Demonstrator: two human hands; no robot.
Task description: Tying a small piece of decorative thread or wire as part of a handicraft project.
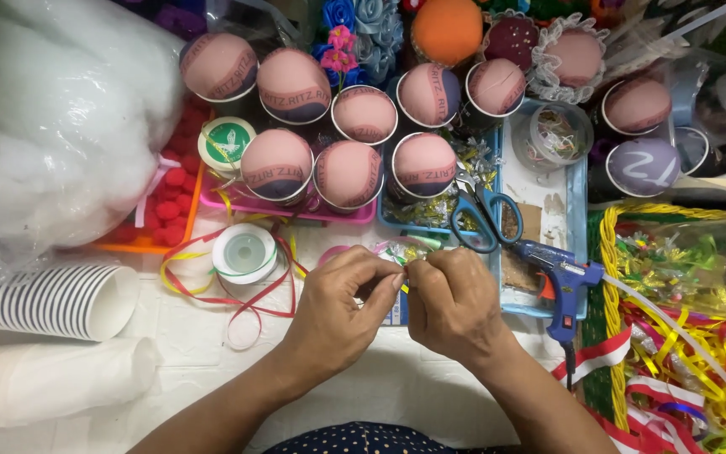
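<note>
My left hand [342,307] and my right hand [451,303] meet at the middle of the table, fingertips pinched together on a small piece of shiny ribbon [401,252]. Most of the ribbon piece is hidden by my fingers. Just behind my hands stand several paper cups topped with pink fabric domes [348,174]. A pair of blue-handled scissors [481,214] lies just beyond my right hand. A blue glue gun [560,282] rests to the right of that hand.
A spool of ribbon [245,252] with loose red and yellow strands lies at left. Stacked paper cups [48,298] lie on their side at far left, under a big bag of white stuffing [60,118]. A yellow basket [611,294] of ribbons sits at right.
</note>
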